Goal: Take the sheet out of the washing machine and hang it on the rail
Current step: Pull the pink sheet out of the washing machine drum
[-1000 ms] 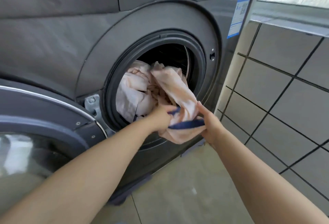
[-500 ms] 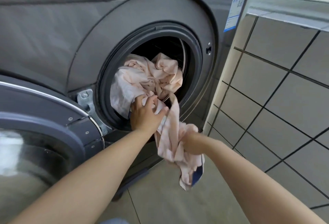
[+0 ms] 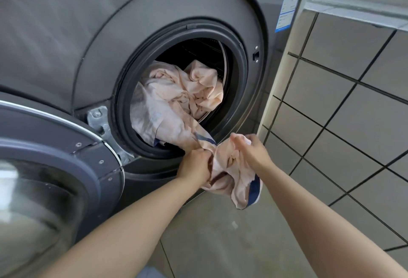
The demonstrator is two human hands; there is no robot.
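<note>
Nearest the camera, two bare forearms reach forward over the tiled floor (image 3: 220,244). The left hand (image 3: 195,166) and the right hand (image 3: 251,151) are close together, each clamped on a bunched end of the pale pink sheet (image 3: 176,98) (a dark blue hem shows along its dangling corner). That gathered part hangs just below the round opening, while most of the sheet is heaped inside the drum of the grey washing machine (image 3: 88,34). The open door (image 3: 55,145) stands at the left. Grey wall tiles (image 3: 353,101) lie to the right.
</note>
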